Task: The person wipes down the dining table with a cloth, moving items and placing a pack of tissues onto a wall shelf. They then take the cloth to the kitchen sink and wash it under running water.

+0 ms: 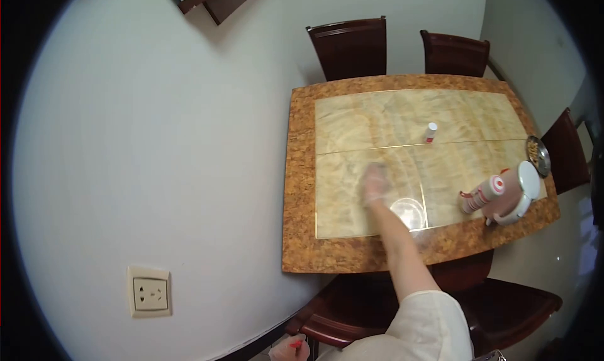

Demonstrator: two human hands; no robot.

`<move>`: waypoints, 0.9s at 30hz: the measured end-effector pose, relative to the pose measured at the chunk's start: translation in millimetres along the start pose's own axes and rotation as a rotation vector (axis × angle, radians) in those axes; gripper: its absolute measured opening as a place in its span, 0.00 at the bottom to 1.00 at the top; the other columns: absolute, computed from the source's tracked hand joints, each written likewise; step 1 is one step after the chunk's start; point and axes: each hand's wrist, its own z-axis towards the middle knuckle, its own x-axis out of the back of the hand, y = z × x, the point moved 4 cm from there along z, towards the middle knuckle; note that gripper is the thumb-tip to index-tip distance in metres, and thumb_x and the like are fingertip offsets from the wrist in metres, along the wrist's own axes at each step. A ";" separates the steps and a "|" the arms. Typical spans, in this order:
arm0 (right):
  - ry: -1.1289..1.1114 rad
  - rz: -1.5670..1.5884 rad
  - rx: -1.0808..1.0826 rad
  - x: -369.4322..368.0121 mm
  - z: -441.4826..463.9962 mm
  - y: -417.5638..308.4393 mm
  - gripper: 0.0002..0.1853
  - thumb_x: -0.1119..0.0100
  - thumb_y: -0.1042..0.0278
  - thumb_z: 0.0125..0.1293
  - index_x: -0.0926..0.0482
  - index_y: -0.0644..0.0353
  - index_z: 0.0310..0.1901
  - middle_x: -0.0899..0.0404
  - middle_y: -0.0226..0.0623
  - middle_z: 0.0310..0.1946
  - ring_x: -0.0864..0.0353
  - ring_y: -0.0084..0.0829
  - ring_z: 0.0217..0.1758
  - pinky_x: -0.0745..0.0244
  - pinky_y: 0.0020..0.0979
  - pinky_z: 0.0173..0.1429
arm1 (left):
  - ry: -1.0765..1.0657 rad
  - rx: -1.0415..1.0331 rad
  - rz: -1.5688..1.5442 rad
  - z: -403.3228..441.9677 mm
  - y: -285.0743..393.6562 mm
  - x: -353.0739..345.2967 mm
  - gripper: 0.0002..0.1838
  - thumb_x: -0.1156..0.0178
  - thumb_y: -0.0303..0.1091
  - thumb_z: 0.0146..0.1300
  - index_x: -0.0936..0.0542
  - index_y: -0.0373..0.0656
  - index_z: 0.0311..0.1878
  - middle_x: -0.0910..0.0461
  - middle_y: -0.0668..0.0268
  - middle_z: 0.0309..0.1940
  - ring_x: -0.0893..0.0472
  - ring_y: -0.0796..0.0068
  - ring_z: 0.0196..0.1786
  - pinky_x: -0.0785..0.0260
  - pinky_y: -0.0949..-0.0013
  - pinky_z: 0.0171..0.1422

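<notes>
My right hand (375,183) reaches across the table (340,125) and is low over, or touching, its marbled top. Motion smears its fingers, and I cannot make out whether anything is under them. Beyond it and to the right stands a small white bottle (431,132) with a red label. At the bottom edge of the view, beside the chair, my left hand (289,349) is closed around a small red object (296,344). That object is too small to name, and part of the hand is cut off by the frame.
On the table's right side stand a pink-striped cylinder (481,195), a pink and white pitcher (514,194) and a metal bowl (538,155) of small brown pieces. Dark wooden chairs (349,49) surround the table. A wall with a socket (150,292) borders the left.
</notes>
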 end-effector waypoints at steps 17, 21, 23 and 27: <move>0.076 0.349 0.094 49.5 64.1 9.3 0.20 0.56 0.69 0.65 0.27 0.63 0.57 0.25 0.52 0.52 0.26 0.48 0.55 0.34 0.40 0.63 | -0.146 0.147 0.026 27.0 -0.5 -0.6 0.05 0.39 0.33 0.58 0.20 0.43 0.34 0.24 0.58 0.20 0.24 0.57 0.21 0.32 0.64 0.25; -0.017 0.231 0.332 -37.0 41.7 -42.8 0.19 0.53 0.77 0.59 0.25 0.60 0.54 0.24 0.50 0.50 0.27 0.49 0.53 0.34 0.43 0.62 | -0.251 0.245 0.023 30.3 -4.3 -3.5 0.04 0.39 0.27 0.50 0.19 0.43 0.32 0.20 0.65 0.20 0.21 0.65 0.21 0.29 0.68 0.27; -0.064 0.259 0.579 -61.2 -18.1 -116.5 0.15 0.51 0.78 0.56 0.23 0.59 0.45 0.22 0.46 0.43 0.26 0.48 0.47 0.29 0.43 0.53 | -0.267 0.281 0.021 32.7 -2.9 -3.5 0.03 0.39 0.27 0.50 0.19 0.43 0.30 0.20 0.65 0.20 0.21 0.65 0.21 0.29 0.68 0.26; -0.633 0.353 0.704 -30.5 -182.3 -205.5 0.13 0.47 0.70 0.58 0.21 0.51 0.46 0.22 0.44 0.42 0.25 0.45 0.46 0.27 0.43 0.50 | -0.186 0.167 0.108 19.8 -13.0 -8.0 0.03 0.37 0.28 0.49 0.22 0.45 0.28 0.27 0.63 0.16 0.24 0.59 0.20 0.32 0.62 0.24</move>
